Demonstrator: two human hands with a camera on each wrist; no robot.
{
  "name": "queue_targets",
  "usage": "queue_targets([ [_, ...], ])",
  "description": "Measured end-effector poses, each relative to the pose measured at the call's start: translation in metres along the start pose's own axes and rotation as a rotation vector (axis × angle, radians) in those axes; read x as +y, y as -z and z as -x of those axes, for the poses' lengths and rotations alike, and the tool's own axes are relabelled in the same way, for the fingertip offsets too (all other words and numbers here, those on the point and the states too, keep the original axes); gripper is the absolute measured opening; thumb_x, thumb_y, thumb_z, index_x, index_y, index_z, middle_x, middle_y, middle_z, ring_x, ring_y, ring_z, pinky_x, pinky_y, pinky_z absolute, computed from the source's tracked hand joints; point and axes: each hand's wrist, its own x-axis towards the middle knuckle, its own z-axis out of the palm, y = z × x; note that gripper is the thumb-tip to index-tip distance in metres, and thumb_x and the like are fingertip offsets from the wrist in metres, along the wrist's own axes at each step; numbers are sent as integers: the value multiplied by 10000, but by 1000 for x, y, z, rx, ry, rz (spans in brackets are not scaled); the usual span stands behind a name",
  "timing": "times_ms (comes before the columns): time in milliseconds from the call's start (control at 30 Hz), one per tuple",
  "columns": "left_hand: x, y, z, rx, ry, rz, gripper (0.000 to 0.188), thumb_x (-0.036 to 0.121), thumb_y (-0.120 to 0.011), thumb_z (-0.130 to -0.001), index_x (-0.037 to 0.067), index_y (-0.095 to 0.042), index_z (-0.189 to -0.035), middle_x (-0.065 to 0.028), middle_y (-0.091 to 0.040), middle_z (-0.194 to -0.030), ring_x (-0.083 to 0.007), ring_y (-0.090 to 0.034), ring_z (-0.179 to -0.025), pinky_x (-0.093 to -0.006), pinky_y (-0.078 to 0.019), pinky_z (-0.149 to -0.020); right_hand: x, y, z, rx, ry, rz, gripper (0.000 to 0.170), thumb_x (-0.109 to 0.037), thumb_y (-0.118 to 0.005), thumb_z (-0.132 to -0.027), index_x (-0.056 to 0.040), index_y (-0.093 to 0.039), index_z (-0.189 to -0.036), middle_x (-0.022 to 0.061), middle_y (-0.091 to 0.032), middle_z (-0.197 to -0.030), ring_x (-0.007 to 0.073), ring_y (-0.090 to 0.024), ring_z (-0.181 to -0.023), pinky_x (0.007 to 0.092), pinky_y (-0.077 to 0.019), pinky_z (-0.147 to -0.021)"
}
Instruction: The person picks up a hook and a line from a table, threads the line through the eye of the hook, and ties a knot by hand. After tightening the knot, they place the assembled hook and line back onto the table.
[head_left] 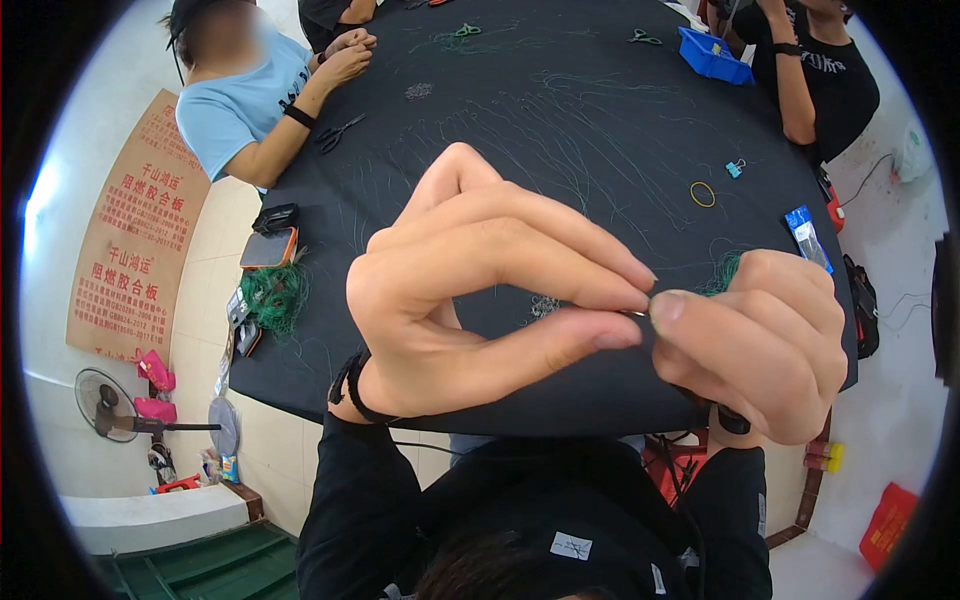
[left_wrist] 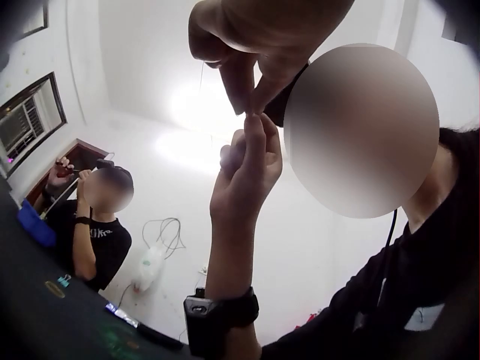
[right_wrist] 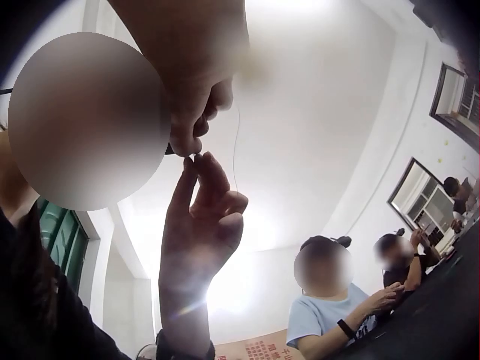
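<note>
My left hand point(head_left: 480, 280) reaches in from the left, its thumb and fingertips closing toward a small shiny metal piece point(head_left: 636, 313), mostly hidden by the fingers. From the other side my right hand point(head_left: 760, 340) pinches the same piece between thumb and forefinger. The fingertips of both hands meet, as the left wrist view shows with the left hand point(left_wrist: 262, 37) above the right hand point(left_wrist: 244, 165). In the right wrist view, a thin line point(right_wrist: 238, 142) hangs beside the hands. Both hands are raised above the dark table point(head_left: 600, 400).
Behind my hands lie a small metal pile point(head_left: 543, 306), green thread tangles point(head_left: 275, 300) and laid-out thin lines point(head_left: 560, 130). Scissors point(head_left: 342, 133), a yellow ring point(head_left: 703, 194), a teal clip point(head_left: 736, 169) and a blue bin point(head_left: 714, 57) are on the table. Other people sit around it.
</note>
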Motion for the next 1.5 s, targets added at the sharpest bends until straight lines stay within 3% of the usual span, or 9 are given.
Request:
queue_targets([
  [333,13,-7,4,49,283,92,305,321,-647,-809,36,-622,-707,-108,-657,-751,-113,-428,-612,-257,-309,-568,1,1,-1,-52,4,-25,366,89,-667,-441,38,-619,-800,44,-550,-531,102,-350,-356,231,-204,-363],
  [633,4,-2,3,-2,147,80,193,209,-703,-728,40,-612,-706,-97,-653,-744,-118,-457,-630,-259,-313,-581,-1,2,2,-64,-48,-24,408,110,-686,-455,31,-624,-851,52,-576,-575,100,-372,-379,222,-237,-388],
  [867,2,0,5,136,-13,-106,217,235,-698,-763,56,-586,-713,-72,-633,-735,-114,-464,-628,-264,-319,-606,-5,11,-5,-199,-297,-108,258,113,-692,-659,51,-619,-899,98,-627,-679,106,-419,-430,217,-287,-401],
  [1100,3,3,7,176,-77,-239,223,244,-700,-774,65,-582,-716,-68,-632,-734,-114,-470,-621,-230,-330,-563,-10,9,-5,-184,-238,-226,180,11,-719,-682,46,-620,-828,109,-634,-669,107,-401,-399,226,-274,-355],
  [1200,3,3,6,182,-98,-259,217,234,-709,-765,65,-582,-716,-66,-635,-736,-116,-475,-617,-229,-331,-560,-13,9,-7,-194,-190,-216,221,-90,-727,-671,51,-626,-808,65,-571,-595,92,-383,-387,224,-244,-332],
  [1333,4,3,5,154,-134,-265,190,200,-727,-741,68,-592,-728,-68,-649,-757,-111,-476,-609,-246,-322,-572,-18,11,-12,-225,-179,-214,234,-112,-725,-648,42,-640,-802,7,-447,-522,75,-346,-377,216,-196,-325],
  [1500,2,-1,2,96,-226,-231,172,157,-754,-693,76,-614,-750,-77,-668,-778,-89,-455,-558,-267,-286,-572,-12,23,-17,-289,-140,-212,205,-57,-688,-643,44,-630,-811,29,-474,-549,84,-315,-374,227,-201,-348],
])
